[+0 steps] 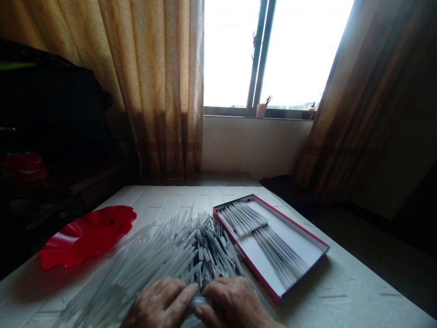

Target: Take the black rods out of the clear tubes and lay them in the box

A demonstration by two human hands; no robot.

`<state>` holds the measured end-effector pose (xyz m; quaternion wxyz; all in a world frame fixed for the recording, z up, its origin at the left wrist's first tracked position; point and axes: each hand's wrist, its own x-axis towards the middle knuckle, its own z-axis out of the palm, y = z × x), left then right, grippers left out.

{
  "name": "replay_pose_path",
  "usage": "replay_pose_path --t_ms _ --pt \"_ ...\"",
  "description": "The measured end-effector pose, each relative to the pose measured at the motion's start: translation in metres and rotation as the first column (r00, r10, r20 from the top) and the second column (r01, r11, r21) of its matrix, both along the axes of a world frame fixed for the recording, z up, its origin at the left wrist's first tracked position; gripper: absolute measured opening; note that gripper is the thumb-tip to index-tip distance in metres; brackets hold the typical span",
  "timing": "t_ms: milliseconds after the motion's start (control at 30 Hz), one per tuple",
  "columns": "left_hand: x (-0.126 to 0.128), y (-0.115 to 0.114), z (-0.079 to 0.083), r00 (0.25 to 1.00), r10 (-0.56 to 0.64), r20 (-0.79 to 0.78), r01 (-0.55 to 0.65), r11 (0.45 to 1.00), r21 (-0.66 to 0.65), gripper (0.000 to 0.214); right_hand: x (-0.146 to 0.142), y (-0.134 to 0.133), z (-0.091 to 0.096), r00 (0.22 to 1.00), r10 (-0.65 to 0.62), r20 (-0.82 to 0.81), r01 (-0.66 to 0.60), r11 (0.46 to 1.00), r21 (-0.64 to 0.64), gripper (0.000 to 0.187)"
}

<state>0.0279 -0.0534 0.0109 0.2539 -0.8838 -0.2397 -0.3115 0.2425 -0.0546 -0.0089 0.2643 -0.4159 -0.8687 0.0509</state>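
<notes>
Where the left hand (159, 303) meets the right hand (235, 300): a pale translucent tube (200, 301), blurred, ends hidden, number of pieces unclear.
Fingers (182, 300): both sets curled closed around it; forearms cut off toward six o'clock.
Heap: clear tubes (157, 259) at eleven o'clock, dark-cored tubes (215, 255) at twelve, overlapping, hard to separate.
Shallow box (297, 239): one o'clock, two rows of slim sticks (242, 216) inside.
Red dish (88, 234): ten o'clock, on the white surface (341, 291).

Ahead of left grip (160, 303): tubes (153, 255), translucent whitish. Ahead, between it and right grip (235, 298): refills (213, 246), black and pale grey. Right of grips: box (293, 234), white inside, red edge. Left: dish (85, 234), red. Beneath: surface (160, 197), white, brick pattern. Far beyond: curtain (157, 68), gold, figured.
</notes>
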Motion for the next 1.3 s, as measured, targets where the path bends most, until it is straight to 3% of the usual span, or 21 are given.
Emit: replay_pose_path --t_ms 200,300,433,500,567,633,733,833,967,1133,1300 --pt "-0.007 0.003 0.004 0.998 0.068 -0.008 -0.068 0.994 -0.09 0.032 0.018 -0.002 0.026 0.989 0.067 -0.128 -0.074 0.996 -0.048 0.034" --pt "-0.006 0.0 0.007 0.998 0.026 -0.05 -0.035 0.981 -0.191 0.036 0.021 -0.005 0.035 0.987 0.112 -0.117 -0.118 0.992 -0.045 0.042" --pt "-0.017 0.002 0.01 0.999 -0.021 -0.031 0.008 0.931 -0.366 0.04 0.03 -0.005 0.041 0.987 0.146 -0.071 -0.147 0.989 -0.001 0.039" --pt "-0.029 0.007 0.013 0.999 0.021 0.04 0.0 0.885 -0.465 0.041 0.043 -0.001 0.046 0.988 0.09 -0.124 -0.08 0.993 0.085 0.036" --pt "-0.04 0.014 0.016 0.982 0.116 0.149 -0.015 0.834 -0.551 0.046 0.057 0.005 0.051 0.958 -0.04 -0.283 0.093 0.98 0.177 0.028" --pt "-0.045 0.021 0.016 0.941 0.22 0.257 -0.044 0.832 -0.554 0.043 0.064 0.011 0.054 0.922 -0.11 -0.372 0.199 0.957 0.212 0.022" --pt "-0.048 0.029 0.004 0.894 0.297 0.337 -0.084 0.847 -0.524 0.036 0.057 0.015 0.047 0.943 -0.103 -0.317 0.152 0.98 0.132 0.023" --pt "-0.057 0.04 -0.014 0.834 0.431 0.343 -0.264 0.859 -0.438 0.039 0.042 0.016 0.03 0.953 -0.188 -0.237 0.211 0.975 0.075 0.028" --pt "-0.076 0.055 -0.02 0.763 0.573 0.3 -0.434 0.797 -0.42 0.041 0.034 0.019 0.012 0.943 -0.299 -0.142 0.313 0.946 0.083 0.029" --pt "-0.081 0.06 -0.011 0.753 0.591 0.29 -0.444 0.781 -0.439 0.039 0.04 0.02 0.01 0.945 -0.316 -0.086 0.323 0.943 0.083 0.03" --pt "-0.075 0.056 -0.014 0.781 0.557 0.282 -0.391 0.788 -0.476 0.038 0.049 0.022 0.011 0.956 -0.275 -0.104 0.283 0.956 0.074 0.032"
